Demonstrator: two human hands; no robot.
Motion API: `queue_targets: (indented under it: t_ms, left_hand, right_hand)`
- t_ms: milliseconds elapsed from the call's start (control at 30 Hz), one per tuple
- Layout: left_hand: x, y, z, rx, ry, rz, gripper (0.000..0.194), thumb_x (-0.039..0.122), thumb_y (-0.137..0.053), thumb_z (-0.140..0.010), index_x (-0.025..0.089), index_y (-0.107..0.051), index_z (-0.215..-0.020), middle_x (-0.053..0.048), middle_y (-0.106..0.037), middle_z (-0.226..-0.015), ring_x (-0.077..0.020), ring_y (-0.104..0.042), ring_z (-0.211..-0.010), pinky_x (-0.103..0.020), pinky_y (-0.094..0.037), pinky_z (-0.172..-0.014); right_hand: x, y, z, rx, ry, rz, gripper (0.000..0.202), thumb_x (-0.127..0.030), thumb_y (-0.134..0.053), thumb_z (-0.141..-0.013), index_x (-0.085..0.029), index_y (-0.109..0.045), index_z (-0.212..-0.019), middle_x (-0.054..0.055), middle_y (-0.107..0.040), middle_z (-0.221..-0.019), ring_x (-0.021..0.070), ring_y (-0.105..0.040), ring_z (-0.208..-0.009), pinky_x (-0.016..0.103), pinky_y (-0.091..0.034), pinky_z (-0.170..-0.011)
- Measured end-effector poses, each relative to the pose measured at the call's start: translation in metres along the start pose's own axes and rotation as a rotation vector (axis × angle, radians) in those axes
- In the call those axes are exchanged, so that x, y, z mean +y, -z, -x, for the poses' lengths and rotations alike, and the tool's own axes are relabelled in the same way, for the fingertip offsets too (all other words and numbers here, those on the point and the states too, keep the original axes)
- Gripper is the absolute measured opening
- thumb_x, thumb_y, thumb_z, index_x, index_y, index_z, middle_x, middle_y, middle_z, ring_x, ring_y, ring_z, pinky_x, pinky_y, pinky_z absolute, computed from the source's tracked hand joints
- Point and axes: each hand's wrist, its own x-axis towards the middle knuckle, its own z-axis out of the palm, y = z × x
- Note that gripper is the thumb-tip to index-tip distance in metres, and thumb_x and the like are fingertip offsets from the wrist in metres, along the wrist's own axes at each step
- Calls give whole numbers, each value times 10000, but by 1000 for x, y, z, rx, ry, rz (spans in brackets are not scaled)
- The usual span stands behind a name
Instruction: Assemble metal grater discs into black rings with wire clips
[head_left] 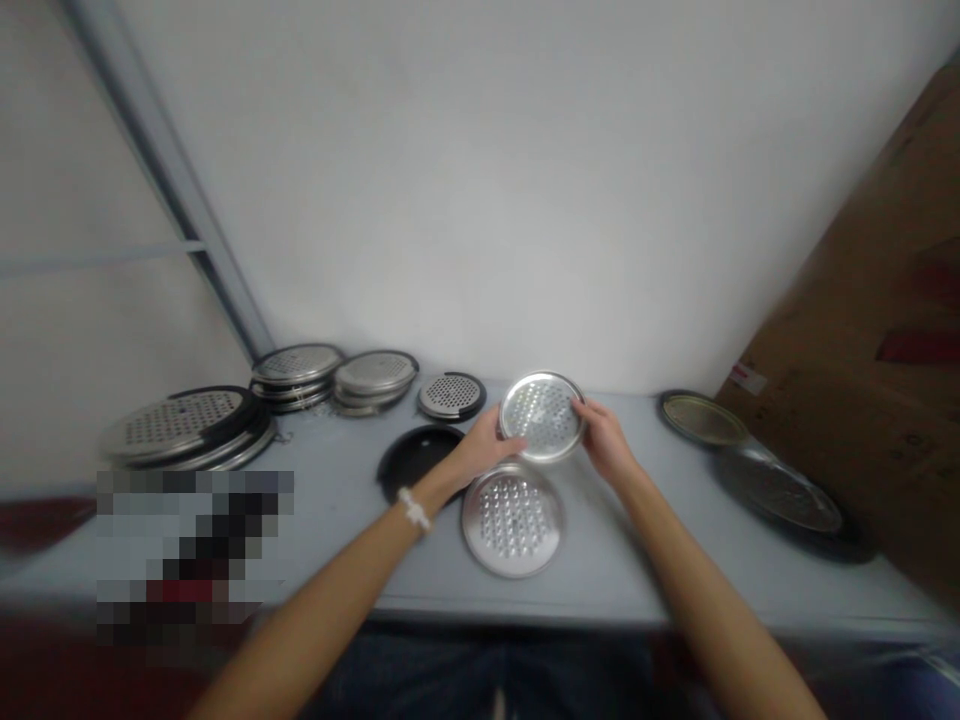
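Between my two hands is a round perforated metal disc (541,418) with a raised rim, lifted above the table and tilted toward me. My left hand (484,445) grips its left edge, the thumb lying across the lower rim. On the opposite side, my right hand (604,436) pinches the right edge. Just below lies a second round metal plate (513,522) with rows of raised holes, flat near the table's front edge. A black round dish (411,462) rests left of it, partly covered by my left hand and forearm.
Stacks of perforated discs with black edging (187,425), (298,375) stand at the left. A shorter disc stack (376,378) and a small disc (451,396) line the wall. Right, round pieces (705,418), (780,487) lie beside a cardboard box (847,400) on the grey table (622,570).
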Motion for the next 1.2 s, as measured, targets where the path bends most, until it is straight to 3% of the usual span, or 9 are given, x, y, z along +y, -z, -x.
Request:
queue_targets:
  t_ms: [200, 500, 700, 833, 900, 1000, 1200]
  left_hand:
    - [-5, 1, -3, 9, 2, 8, 632, 257, -867, -649, 122, -587, -1199, -104, -696, -1054, -208, -666, -892, -359, -562, -827]
    - [-8, 1, -2, 134, 19, 3, 607, 234, -850, -666, 131, -551, -1184, -110, -671, -1098, -208, -655, -917, -346, -571, -791]
    - [1, -2, 1, 83, 57, 20, 619, 269, -838, -695, 134, -536, -1217, -133, -665, -1155, -219, -667, -930, -317, -571, -739]
    - [0, -4, 0, 63, 112, 11, 578, 375, -773, -781, 148, -492, -1232, -118, -682, -1053, -207, -679, -823, -305, -557, -648]
    - [-1, -3, -1, 104, 50, -63, 569, 368, -740, -815, 160, -463, -1266, -116, -670, -1087, -198, -676, -837, -332, -563, -707]
    - [3, -2, 1, 198, -126, -317, 496, 303, -719, -833, 171, -506, -1261, -120, -617, -1203, -206, -643, -981, -382, -530, -885]
    - [20, -4, 9, 214, -427, -716, 85, 201, -622, -888, 187, -695, -930, -82, -620, -1058, -242, -548, -1090, -431, -395, -1047]
  right_hand:
    - [1, 2, -1, -1, 7, 38, 342, -475, -792, -635, -181, -705, -786, 19, -706, -744, 190, -601, -702, 286, -433, -636]
    - [0, 0, 0, 35, 33, 84, 298, -441, -768, -612, -202, -676, -764, 14, -671, -764, 167, -562, -691, 257, -428, -593]
    - [4, 2, -2, 65, 88, 145, 260, -411, -770, -607, -183, -666, -675, -19, -596, -613, 133, -482, -579, 252, -362, -538]
    - [2, 5, -5, 135, 94, 107, 297, -353, -773, -587, -183, -721, -824, 11, -695, -716, 179, -584, -665, 286, -434, -617]
    - [0, 5, -4, 120, 65, 98, 367, -330, -778, -578, -188, -730, -913, 14, -713, -726, 196, -611, -682, 304, -454, -640]
    - [0, 2, -1, -12, 19, 159, 363, -326, -774, -592, -194, -744, -929, 10, -716, -710, 192, -610, -657, 305, -459, -628]
    - [5, -10, 9, -192, 58, 279, 261, -294, -721, -646, -203, -767, -887, -1, -714, -714, 164, -582, -636, 284, -445, -619]
